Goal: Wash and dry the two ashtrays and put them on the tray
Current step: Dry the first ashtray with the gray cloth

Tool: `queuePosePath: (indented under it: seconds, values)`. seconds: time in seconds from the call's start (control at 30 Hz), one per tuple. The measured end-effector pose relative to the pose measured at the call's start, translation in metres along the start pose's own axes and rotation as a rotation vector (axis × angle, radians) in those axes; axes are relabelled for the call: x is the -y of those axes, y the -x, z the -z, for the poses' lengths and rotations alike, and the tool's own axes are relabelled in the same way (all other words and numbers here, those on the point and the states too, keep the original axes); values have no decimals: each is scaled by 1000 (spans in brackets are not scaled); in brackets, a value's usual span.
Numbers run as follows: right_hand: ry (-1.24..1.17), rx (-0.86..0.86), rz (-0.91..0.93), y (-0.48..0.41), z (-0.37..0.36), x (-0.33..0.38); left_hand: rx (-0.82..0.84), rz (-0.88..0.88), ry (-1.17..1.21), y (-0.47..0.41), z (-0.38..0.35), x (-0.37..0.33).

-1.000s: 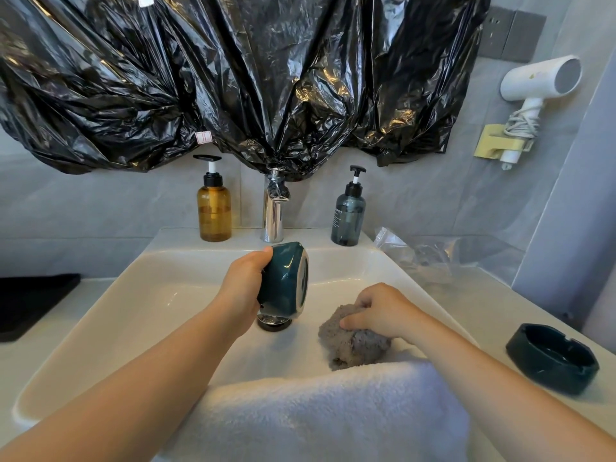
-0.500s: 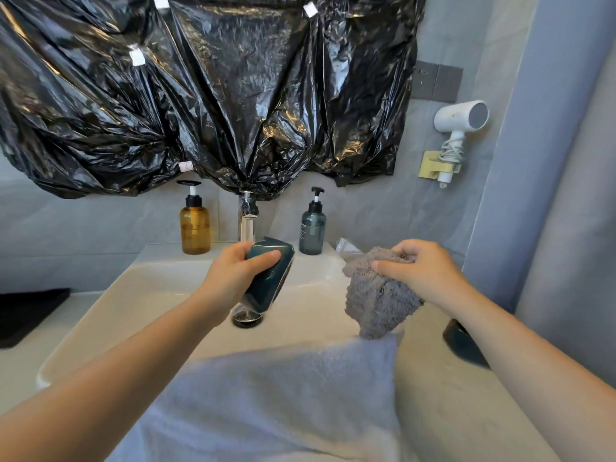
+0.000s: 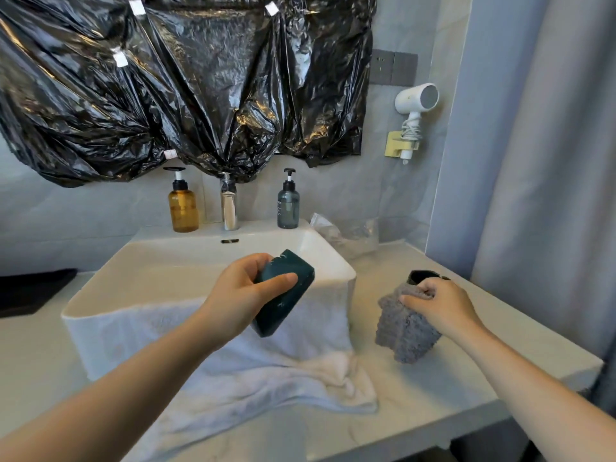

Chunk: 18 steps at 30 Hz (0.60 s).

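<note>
**Bathroom counter: one ashtray in the left hand, the other half hidden by the cloth**

Black plastic sheeting (image 3: 186, 88) hangs over the wall behind the sink (image 3: 160, 261) on my feed. At far left a black tray (image 3: 30, 291) lies on the counter (image 3: 416, 395); the frame edge cuts it off, so I cannot see what it holds. On the sink's back ledge stand an amber pump bottle (image 3: 183, 208), the tap (image 3: 229, 208) and a grey pump bottle (image 3: 288, 208); I cannot read their fill levels.

A white towel (image 3: 266, 378) drapes over the sink's front edge onto the counter. Above it the left hand (image 3: 246, 295) grips a dark green ashtray (image 3: 286, 291), with the thumb across one face and the fingers curled over its upper edge. The ashtray stands on edge, its long axis slanting from upper right down to lower left. I cannot make out which way its hollow faces.

Behind the sink's right corner lies a clear plastic bag (image 3: 350, 235), contents blurred. Further right, the right hand (image 3: 436, 305) pinches a bunched grey cloth (image 3: 403, 328) just above the counter. The second ashtray (image 3: 420, 276) sits behind them, with only its dark rim showing; whether the fingers touch it I cannot tell. A white hair dryer (image 3: 416, 98) hangs on the wall above.
</note>
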State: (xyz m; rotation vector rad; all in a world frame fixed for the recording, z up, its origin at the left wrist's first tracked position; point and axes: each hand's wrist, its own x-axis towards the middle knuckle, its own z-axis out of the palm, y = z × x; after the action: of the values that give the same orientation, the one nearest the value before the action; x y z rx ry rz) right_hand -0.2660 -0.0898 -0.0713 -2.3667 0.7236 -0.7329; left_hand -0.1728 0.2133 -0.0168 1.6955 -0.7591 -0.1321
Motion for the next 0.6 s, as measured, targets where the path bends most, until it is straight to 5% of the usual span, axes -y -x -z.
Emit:
queuePosePath:
  seconds: [0.33, 0.43, 0.6]
  values:
    - [-18, 191, -21, 7, -18, -11, 103, -70, -211, 19, -15, 5]
    - [-161, 207, 49, 14, -13, 21, 126, -234, -481, 18, -11, 6]
    - [-633, 494, -88, 35, -14, 80, 242, -669, -933, 18, -2, 11]
